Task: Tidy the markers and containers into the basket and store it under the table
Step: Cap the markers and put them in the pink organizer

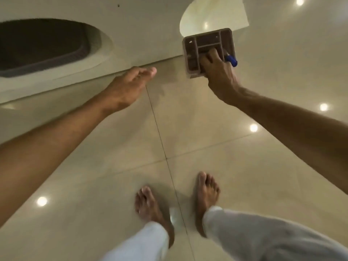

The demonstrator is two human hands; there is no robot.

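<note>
My right hand point(218, 70) grips a brown container with several compartments point(207, 42) and a blue marker point(232, 60), held out over the floor past the table's edge. The marker sticks out at the hand's right side. A dark basket point(37, 51) sits at the upper left on the white table point(143, 31). My left hand point(130, 85) reaches toward the table's front edge with its fingers relaxed, holding nothing.
A pale sheet or plate point(212, 14) lies at the table's far right end. Below is a glossy beige tiled floor point(188, 132) with light reflections. My bare feet point(150, 206) and white trouser legs stand near the bottom.
</note>
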